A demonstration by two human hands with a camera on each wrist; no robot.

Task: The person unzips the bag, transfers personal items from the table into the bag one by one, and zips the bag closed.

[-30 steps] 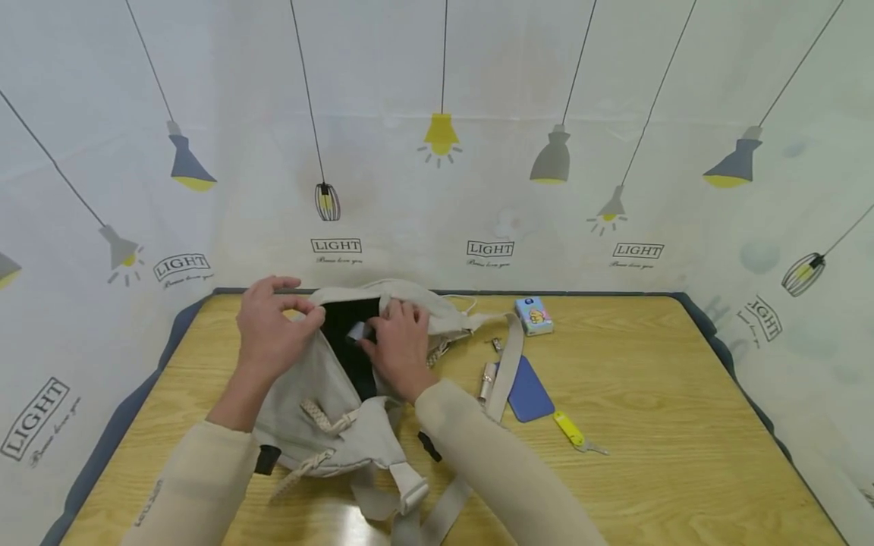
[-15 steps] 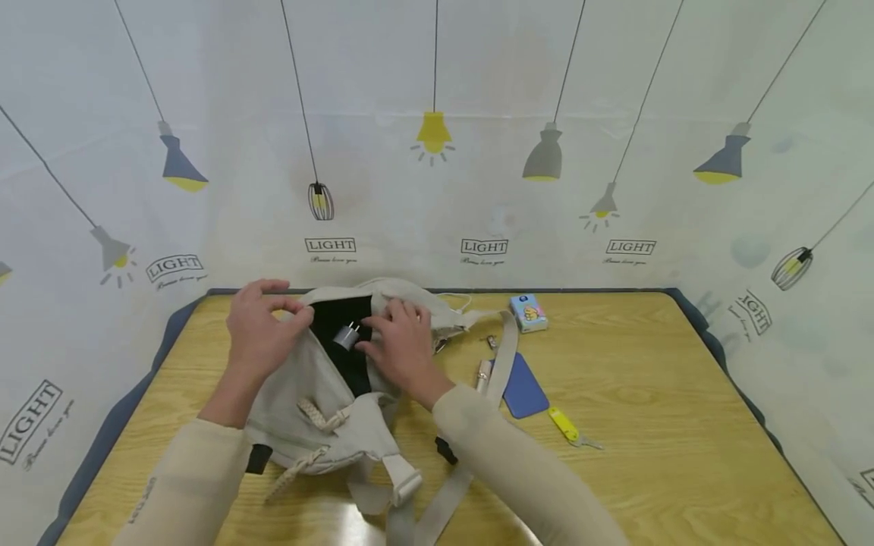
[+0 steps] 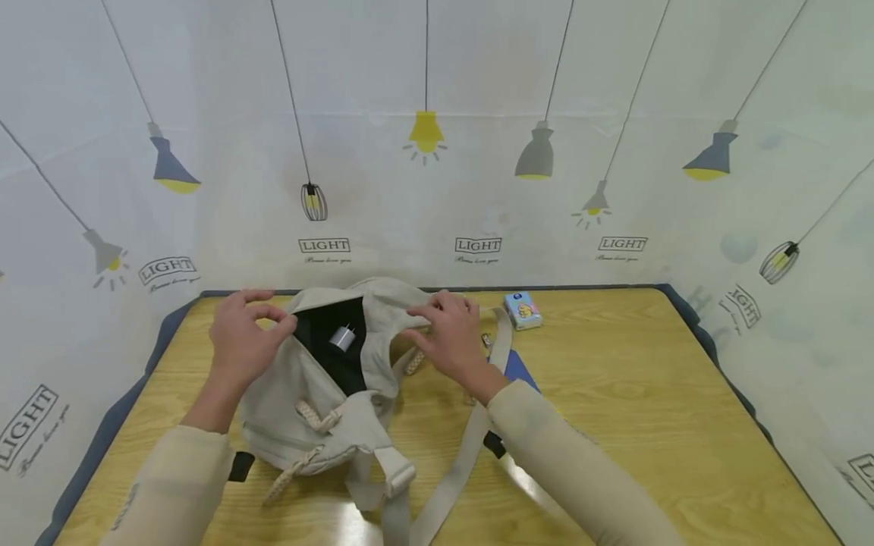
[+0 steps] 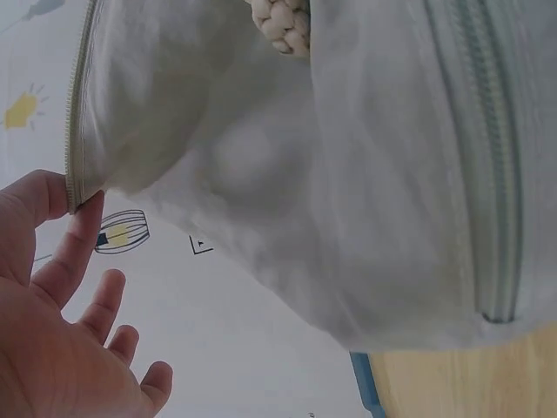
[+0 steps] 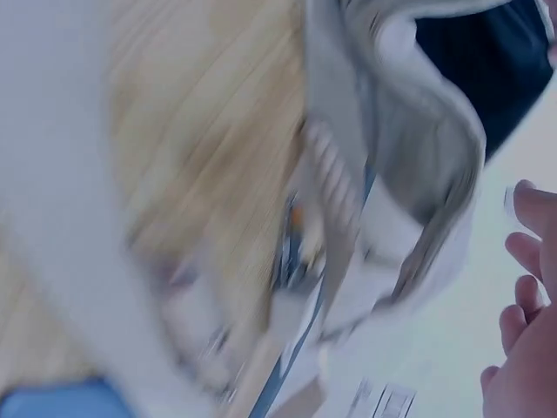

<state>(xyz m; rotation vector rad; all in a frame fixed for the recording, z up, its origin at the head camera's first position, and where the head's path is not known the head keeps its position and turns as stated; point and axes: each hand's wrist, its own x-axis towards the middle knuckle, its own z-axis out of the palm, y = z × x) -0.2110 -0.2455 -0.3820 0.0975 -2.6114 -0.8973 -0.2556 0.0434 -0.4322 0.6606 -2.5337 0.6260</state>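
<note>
A light grey backpack (image 3: 307, 432) lies on the table with its dark-lined mouth open. My left hand (image 3: 246, 334) pinches the left edge of that opening between thumb and forefinger; in the left wrist view, the zipper edge (image 4: 76, 113) shows between them. A small grey plug-in charger (image 3: 344, 338), prongs upward, lies inside on the dark lining. Just right of the opening is my right hand (image 3: 447, 337), fingers loosely bent and holding nothing. The right wrist view shows the right hand's fingers (image 5: 522, 252) apart from the bag, though that picture is blurred.
A light blue printed pack (image 3: 523, 310) stands at the back right. A blue card (image 3: 520, 370) is partly covered by the right sleeve. The bag's strap (image 3: 471, 447) trails toward the front, near a black buckle (image 3: 495, 444). A small metal item (image 3: 486, 340) lies beside the strap.
My right hand has let go of the charger, which now lies in the bag, and has drawn back to the right. The left hand keeps its pinch on the bag edge.
</note>
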